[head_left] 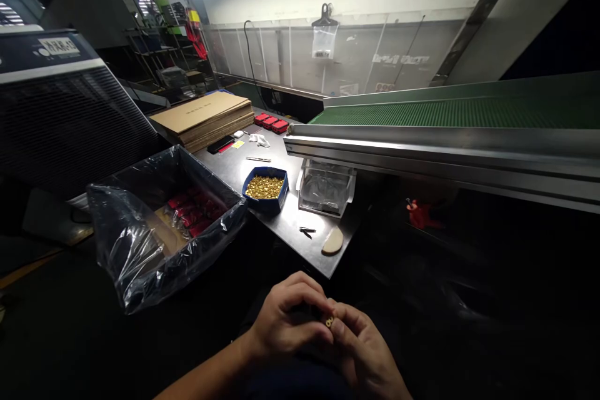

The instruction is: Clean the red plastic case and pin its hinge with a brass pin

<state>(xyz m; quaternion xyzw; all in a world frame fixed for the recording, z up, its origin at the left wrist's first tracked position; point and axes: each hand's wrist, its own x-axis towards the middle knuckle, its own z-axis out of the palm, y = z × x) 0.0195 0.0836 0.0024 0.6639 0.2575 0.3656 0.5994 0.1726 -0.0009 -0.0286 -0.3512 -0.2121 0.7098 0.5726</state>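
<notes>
Low in the view, in front of my body, my left hand (291,314) and my right hand (368,342) meet at the fingertips. Between them is a small brass-coloured part (329,322) with round holes, pinched by the thumb and fingers of both hands. Most of it is hidden by the fingertips, so its exact kind does not show. Beyond my hands, a blue bin (266,205) on the metal table (287,225) holds many small gold-coloured pieces. Thin dark tools (307,232) and a pale half-round pad (332,242) lie near the table's front corner.
A plastic-lined crate (218,228) with red packages stands at the left. Behind it are stacked cardboard sheets (206,114) and red boxes (272,122). A clear-fronted tray (327,187) sits under the edge of the green conveyor (422,109), which runs off to the right.
</notes>
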